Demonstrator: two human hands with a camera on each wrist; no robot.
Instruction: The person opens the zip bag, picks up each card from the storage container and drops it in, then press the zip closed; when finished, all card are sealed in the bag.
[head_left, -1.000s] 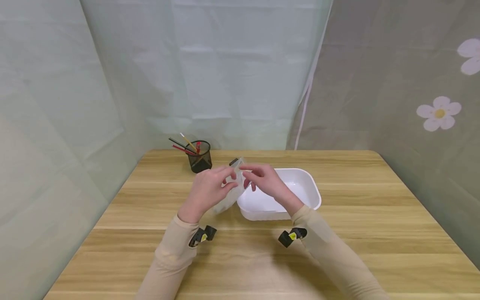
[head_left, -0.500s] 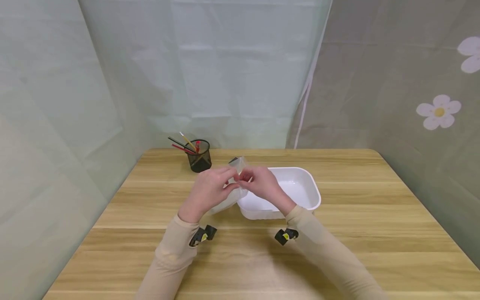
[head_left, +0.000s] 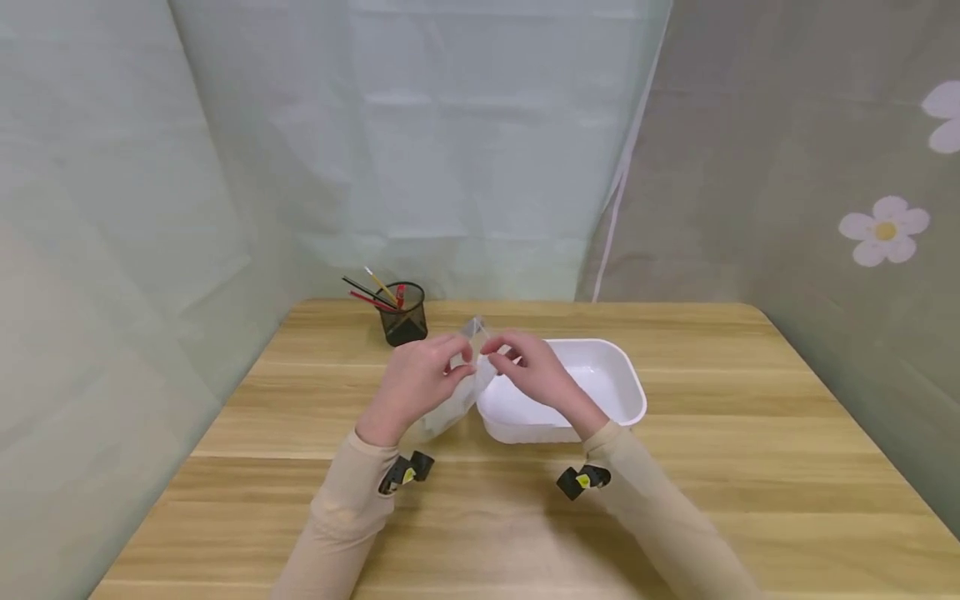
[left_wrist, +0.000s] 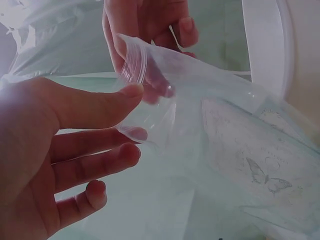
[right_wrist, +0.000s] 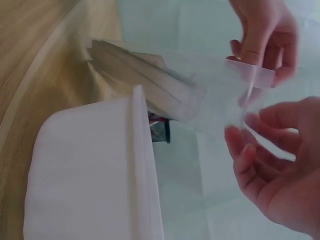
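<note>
Bag (head_left: 456, 398): a clear zip pouch with cards inside, held above the table (head_left: 750, 467) just left of the tray (head_left: 626, 379). Left hand (head_left: 416, 387) pinches the zip edge. Right hand (head_left: 536, 375) fingers pinch the opposite lip. Part the lips evenly; keep the mouth upward.

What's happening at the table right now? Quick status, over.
Left hand pinches clear zip-top plastic bag at its mouth. Right hand at the bag's mouth, grip unclear. White plastic tub beside it. Nothing blocking.
</note>
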